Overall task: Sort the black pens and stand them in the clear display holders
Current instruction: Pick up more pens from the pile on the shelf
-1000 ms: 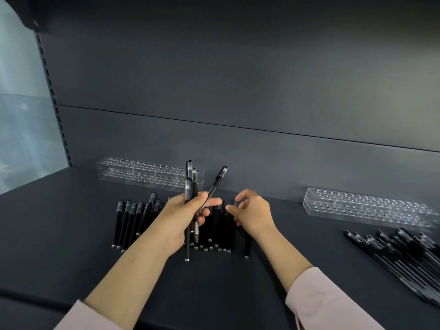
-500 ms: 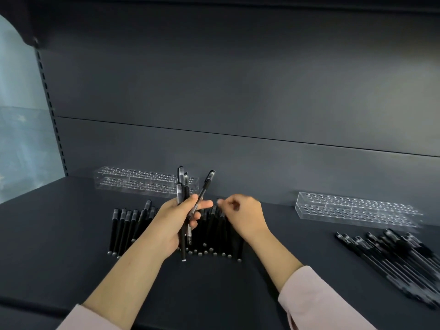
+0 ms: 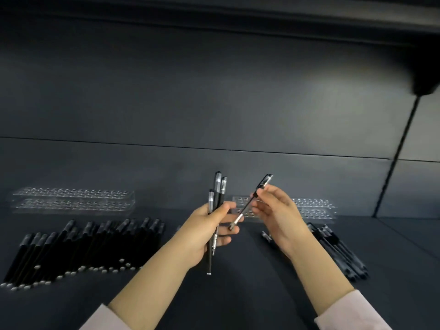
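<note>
Left hand (image 3: 202, 234) grips pen bundle (image 3: 217, 190); right hand (image 3: 281, 220) pinches single pen (image 3: 246, 207); right holder (image 3: 314, 208) half hidden behind hands

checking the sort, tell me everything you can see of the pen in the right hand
The pen is slim, with a dark barrel, a black cap end and a silver tip. It is tilted, cap up and right, tip down by the left hand. The right hand pinches it near the cap.
</note>
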The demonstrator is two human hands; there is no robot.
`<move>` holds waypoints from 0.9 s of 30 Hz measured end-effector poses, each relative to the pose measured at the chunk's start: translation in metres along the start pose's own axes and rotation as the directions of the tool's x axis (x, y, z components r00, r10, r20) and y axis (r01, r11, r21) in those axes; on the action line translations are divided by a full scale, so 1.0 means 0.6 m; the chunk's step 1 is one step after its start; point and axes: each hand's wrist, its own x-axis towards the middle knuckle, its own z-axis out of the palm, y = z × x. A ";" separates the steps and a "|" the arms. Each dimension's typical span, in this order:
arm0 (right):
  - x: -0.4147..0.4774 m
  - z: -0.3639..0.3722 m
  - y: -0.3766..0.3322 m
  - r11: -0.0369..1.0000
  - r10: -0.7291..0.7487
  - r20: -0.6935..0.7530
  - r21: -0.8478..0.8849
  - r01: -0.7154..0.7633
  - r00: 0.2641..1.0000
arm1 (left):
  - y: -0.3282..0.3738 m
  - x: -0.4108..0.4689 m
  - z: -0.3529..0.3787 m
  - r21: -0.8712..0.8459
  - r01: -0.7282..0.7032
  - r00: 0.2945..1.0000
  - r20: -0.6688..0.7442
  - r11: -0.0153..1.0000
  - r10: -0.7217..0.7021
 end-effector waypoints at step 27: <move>0.016 -0.276 -0.037 0.183 -0.154 0.145 -0.968 0.173 0.977 | -0.068 0.066 0.182 -0.043 0.026 0.995 -0.096 0.999 -0.030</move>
